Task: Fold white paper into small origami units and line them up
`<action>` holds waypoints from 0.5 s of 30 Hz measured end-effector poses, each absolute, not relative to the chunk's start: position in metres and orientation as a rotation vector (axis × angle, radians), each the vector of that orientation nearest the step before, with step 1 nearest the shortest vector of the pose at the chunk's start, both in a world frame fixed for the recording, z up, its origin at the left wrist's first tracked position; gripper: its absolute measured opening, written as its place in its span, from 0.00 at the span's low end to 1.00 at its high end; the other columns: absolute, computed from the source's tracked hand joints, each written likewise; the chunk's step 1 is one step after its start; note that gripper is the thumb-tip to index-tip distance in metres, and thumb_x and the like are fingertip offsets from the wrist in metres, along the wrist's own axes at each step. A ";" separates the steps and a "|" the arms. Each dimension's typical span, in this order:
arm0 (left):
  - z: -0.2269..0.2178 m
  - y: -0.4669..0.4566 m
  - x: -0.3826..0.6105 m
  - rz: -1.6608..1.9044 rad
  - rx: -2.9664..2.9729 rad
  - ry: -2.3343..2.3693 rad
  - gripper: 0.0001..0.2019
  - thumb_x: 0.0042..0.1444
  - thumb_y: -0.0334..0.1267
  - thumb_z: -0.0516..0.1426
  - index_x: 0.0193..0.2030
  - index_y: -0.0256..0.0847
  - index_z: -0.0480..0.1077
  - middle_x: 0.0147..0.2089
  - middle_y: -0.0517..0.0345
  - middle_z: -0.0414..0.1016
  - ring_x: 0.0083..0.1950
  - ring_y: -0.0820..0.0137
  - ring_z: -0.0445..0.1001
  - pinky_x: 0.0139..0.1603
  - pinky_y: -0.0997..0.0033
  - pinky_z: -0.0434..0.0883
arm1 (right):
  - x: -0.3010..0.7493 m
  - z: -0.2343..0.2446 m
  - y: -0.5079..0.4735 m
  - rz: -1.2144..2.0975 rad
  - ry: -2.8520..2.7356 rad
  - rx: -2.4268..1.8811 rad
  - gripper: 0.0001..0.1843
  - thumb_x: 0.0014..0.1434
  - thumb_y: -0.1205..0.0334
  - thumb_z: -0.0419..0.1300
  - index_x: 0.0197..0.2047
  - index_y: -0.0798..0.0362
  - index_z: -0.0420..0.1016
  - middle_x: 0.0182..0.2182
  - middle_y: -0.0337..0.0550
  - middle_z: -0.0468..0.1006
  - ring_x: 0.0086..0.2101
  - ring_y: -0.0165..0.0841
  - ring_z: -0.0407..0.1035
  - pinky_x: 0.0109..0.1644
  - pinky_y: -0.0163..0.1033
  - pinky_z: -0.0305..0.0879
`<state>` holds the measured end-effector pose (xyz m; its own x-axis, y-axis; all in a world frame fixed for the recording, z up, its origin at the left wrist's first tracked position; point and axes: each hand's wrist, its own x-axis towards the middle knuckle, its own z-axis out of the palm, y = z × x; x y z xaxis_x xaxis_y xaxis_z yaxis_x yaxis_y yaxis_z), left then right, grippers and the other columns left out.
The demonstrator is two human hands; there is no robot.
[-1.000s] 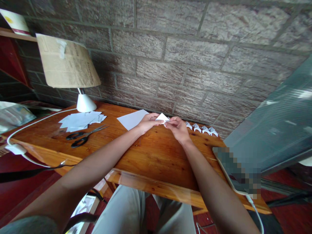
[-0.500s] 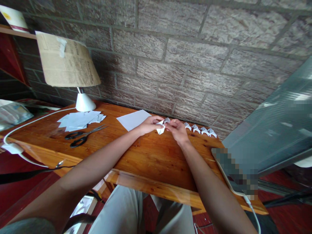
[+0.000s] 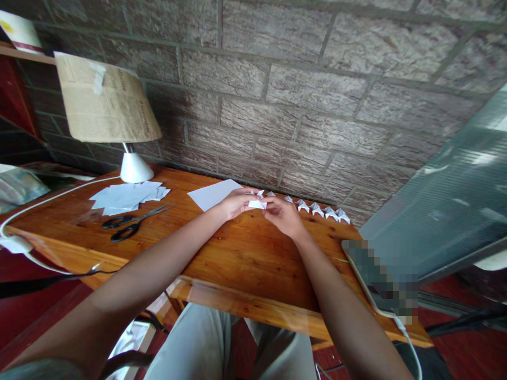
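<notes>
Between both hands, a little above the wooden table (image 3: pixel 253 253), is a small folded white paper piece (image 3: pixel 257 203). My left hand (image 3: pixel 236 203) is closed on its left side. My right hand (image 3: pixel 282 213) has its fingertips pinched on the right edge of the same piece. Behind and to the right of my right hand runs a row of several folded white paper pieces (image 3: pixel 317 209) with pointed tops. Just behind my left hand lies a flat white paper sheet (image 3: pixel 212 194), partly covered by that hand.
Black-handled scissors (image 3: pixel 132 224) lie at the left, in front of a pile of white paper pieces (image 3: pixel 127 197). A lamp (image 3: pixel 137 168) stands behind them, its white cord (image 3: pixel 51 191) trailing left. A tablet (image 3: pixel 376 279) with a cable sits at the right edge. A brick wall (image 3: pixel 257 116) rises behind.
The folded paper has been turned in my hands and now shows a wider, lower face. My right hand has shifted slightly left and down, uncovering more of the row behind it.
</notes>
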<state>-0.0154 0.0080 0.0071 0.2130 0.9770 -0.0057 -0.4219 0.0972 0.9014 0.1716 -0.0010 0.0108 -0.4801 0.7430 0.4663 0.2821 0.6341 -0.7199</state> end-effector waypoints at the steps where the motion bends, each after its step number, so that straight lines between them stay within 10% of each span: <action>1: 0.008 0.008 -0.016 1.193 0.933 0.753 0.16 0.40 0.29 0.68 0.38 0.35 0.75 0.34 0.54 0.79 0.35 0.71 0.78 0.44 0.69 0.73 | 0.172 0.010 0.000 0.718 -2.035 -0.811 0.15 0.50 0.64 0.61 0.44 0.48 0.76 0.33 0.38 0.80 0.33 0.33 0.74 0.42 0.40 0.70; 15: 0.013 0.004 -0.014 1.211 0.947 0.677 0.16 0.40 0.28 0.69 0.38 0.35 0.74 0.38 0.54 0.79 0.39 0.70 0.78 0.54 0.62 0.70 | 0.170 0.017 -0.001 1.142 -1.601 -0.808 0.14 0.46 0.51 0.69 0.35 0.48 0.82 0.39 0.39 0.82 0.37 0.33 0.74 0.40 0.40 0.75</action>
